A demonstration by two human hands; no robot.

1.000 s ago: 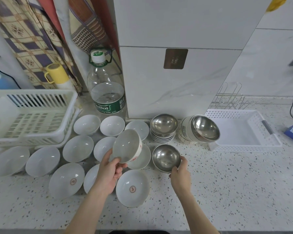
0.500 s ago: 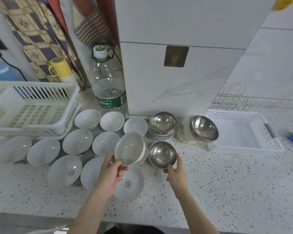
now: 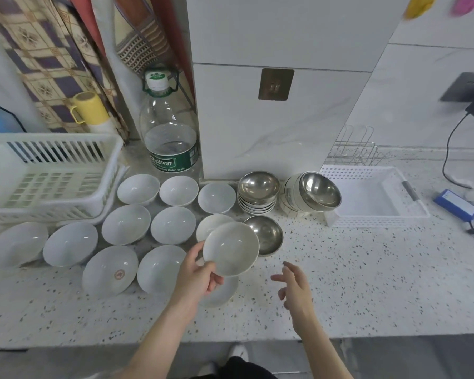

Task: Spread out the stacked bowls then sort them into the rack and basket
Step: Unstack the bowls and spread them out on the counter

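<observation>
My left hand [image 3: 196, 276] grips a white ceramic bowl [image 3: 230, 248] by its rim, held above the counter. My right hand [image 3: 294, 287] hovers open over the counter, holding nothing. Just beyond the held bowl, a single steel bowl [image 3: 267, 235] sits on the counter. Several white bowls [image 3: 126, 224] lie spread out to the left. An upright stack [image 3: 258, 191] topped by a steel bowl stands at the back, and a tipped stack [image 3: 314, 194] leans beside it. The white rack [image 3: 47, 173] is at far left, the white basket [image 3: 372, 195] at right.
A large water bottle [image 3: 170, 132] stands behind the bowls next to a white pillar. A yellow mug [image 3: 89, 108] sits behind the rack. A wire rack [image 3: 356, 144], a blue box [image 3: 456, 205] and black cables lie at the right.
My right hand let go of the single steel bowl and drew back toward me. My left hand carried the white bowl rightward, now partly over that steel bowl.
</observation>
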